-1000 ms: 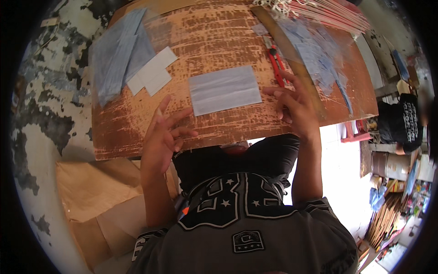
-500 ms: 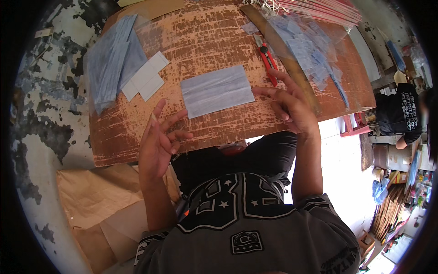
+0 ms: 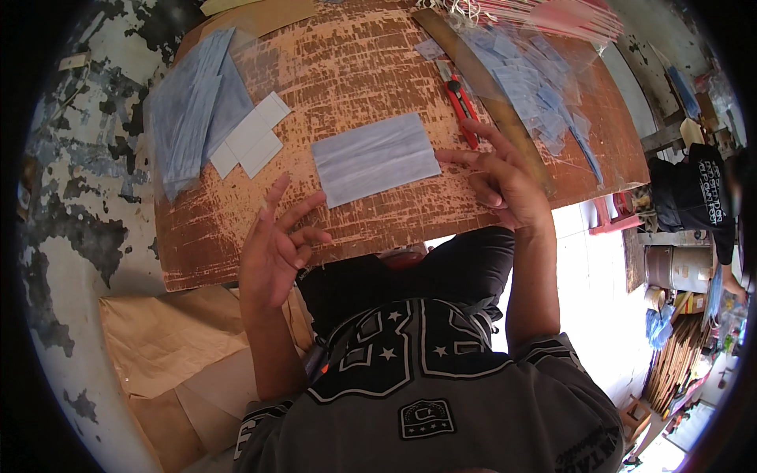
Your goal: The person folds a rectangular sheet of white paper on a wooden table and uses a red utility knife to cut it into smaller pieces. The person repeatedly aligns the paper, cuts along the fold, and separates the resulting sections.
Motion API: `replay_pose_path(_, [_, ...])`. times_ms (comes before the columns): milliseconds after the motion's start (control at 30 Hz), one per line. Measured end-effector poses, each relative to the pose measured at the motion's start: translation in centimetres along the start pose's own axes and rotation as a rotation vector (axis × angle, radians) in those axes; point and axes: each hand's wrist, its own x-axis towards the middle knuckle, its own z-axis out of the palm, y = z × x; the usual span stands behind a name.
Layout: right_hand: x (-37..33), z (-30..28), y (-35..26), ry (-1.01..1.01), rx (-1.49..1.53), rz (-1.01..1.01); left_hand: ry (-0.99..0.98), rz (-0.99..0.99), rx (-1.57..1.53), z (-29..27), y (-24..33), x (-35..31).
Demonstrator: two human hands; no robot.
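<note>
A pale blue rectangular sheet [image 3: 377,160] with faint lengthwise creases lies flat on the worn brown tabletop [image 3: 347,71]. At its lower left corner is my left hand [image 3: 274,252], one fingertip at or very near the corner, the fingers spread and holding nothing. My right hand [image 3: 505,177] is at the opposite end, an extended finger at the sheet's right edge and the other fingers partly curled, with nothing visible in them. Just beyond the right hand's fingers lies a red and black utility knife [image 3: 459,106]. White ruled paper pieces [image 3: 251,142] rest left of the sheet.
Blue translucent sheets [image 3: 185,118] are stacked on the left. A long brown strip [image 3: 493,98] separates the knife from a heap of blue and clear offcuts [image 3: 536,83]. Pink-red sticks [image 3: 564,20] lie at the far right. A co-worker in black [image 3: 698,189] is off to the right.
My hands and the blue sheet have hardly moved. The co-worker at the right has shifted, with an arm now reaching lower in the picture.
</note>
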Motion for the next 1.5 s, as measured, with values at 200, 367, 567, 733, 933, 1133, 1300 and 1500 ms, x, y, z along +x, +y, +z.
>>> replay_pose_path(200, [0.2,-0.1,-0.1,0.004,-0.018,0.009,-0.01,-0.002,-0.018,-0.2,-0.2,0.0])
replay_pose_path(367, [0.2,0.0,0.1,0.031,0.002,0.023,0.016,-0.028,-0.028,-0.5,-0.4,0.2])
replay_pose_path(567, [0.1,-0.2,0.3,0.024,0.0,0.042,0.075,-0.054,-0.017,-0.2,-0.5,0.0])
replay_pose_path(733, [0.1,-0.1,0.2,0.029,0.004,0.035,0.108,-0.067,0.0,0.0,-0.4,0.1])
replay_pose_path(933, [-0.3,-0.1,0.6,0.003,0.031,0.001,0.109,-0.051,-0.008,0.3,-0.5,-0.1])
replay_pose_path(1133, [-1.4,1.2,-0.2,0.041,-0.08,-0.071,0.112,0.023,-0.006,0.6,-0.4,-0.7])
replay_pose_path(1300, [-2.7,3.7,0.1,0.046,-0.138,-0.158,0.202,0.23,0.123,2.4,-0.9,-0.8])
replay_pose_path(1500, [-5.6,9.7,3.4,-0.241,-0.202,-0.239,0.185,0.459,-0.003,6.4,-1.9,0.1])
